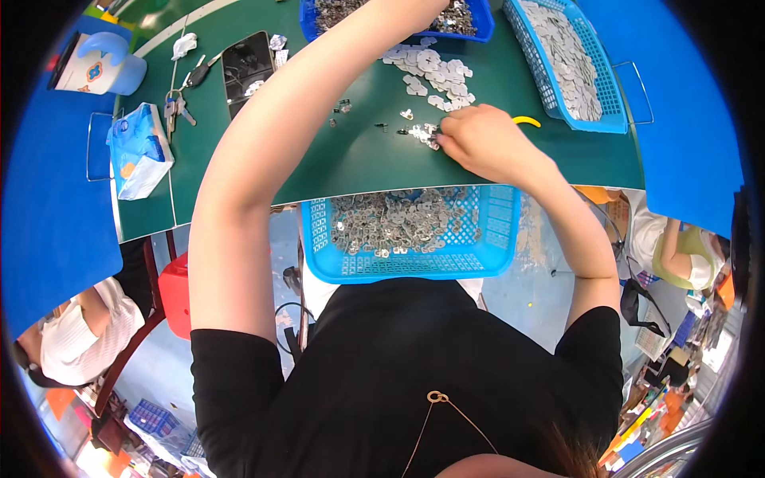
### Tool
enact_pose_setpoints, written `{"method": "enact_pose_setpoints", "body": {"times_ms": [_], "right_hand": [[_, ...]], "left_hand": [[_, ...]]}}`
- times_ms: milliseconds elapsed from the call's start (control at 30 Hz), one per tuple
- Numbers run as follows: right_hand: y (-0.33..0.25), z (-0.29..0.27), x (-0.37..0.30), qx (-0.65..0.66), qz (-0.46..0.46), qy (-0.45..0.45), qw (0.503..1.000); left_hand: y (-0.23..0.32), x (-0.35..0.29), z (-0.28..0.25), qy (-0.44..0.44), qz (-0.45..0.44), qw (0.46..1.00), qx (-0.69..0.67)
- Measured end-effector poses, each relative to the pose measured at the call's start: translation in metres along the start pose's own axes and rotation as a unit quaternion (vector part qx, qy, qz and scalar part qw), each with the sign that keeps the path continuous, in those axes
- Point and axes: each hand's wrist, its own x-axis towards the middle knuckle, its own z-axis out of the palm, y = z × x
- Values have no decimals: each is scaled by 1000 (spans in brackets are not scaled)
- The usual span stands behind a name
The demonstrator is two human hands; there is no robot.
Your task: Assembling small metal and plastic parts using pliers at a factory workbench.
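Observation:
My left forearm (pixel 319 95) stretches across the table to the far edge of the picture, over a dark blue bin (pixel 309 20) of small metal parts. The left hand itself lies beyond the picture's edge. On the green table, my right hand (pixel 488 143) is closed, its fingertips down at a small cluster of shiny metal pieces (pixel 422 134). What its fingers hold is hidden. Flat whitish pieces (pixel 434 72) lie heaped just beyond that hand. A few small metal and dark parts (pixel 343 106) are scattered to the left.
In front of my body is a light blue basket (pixel 414 269) of metal parts. Another blue basket (pixel 610 115) of flat pieces stands far right, near a yellow curved handle (pixel 527 121). Left are a phone (pixel 247 68), keys (pixel 177 111), a tissue pack (pixel 142 151) and a mug (pixel 100 65).

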Motion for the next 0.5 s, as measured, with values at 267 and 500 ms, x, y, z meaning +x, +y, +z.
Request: {"method": "enact_pose_setpoints", "body": {"times_ms": [267, 500], "right_hand": [[6, -12, -7, 112, 35, 72, 990], [-7, 22, -13, 145, -2, 196, 970]], "left_hand": [[-8, 10, -4, -14, 11, 1000, -4], [-16, 2, -32, 17, -22, 991, -128]]}}
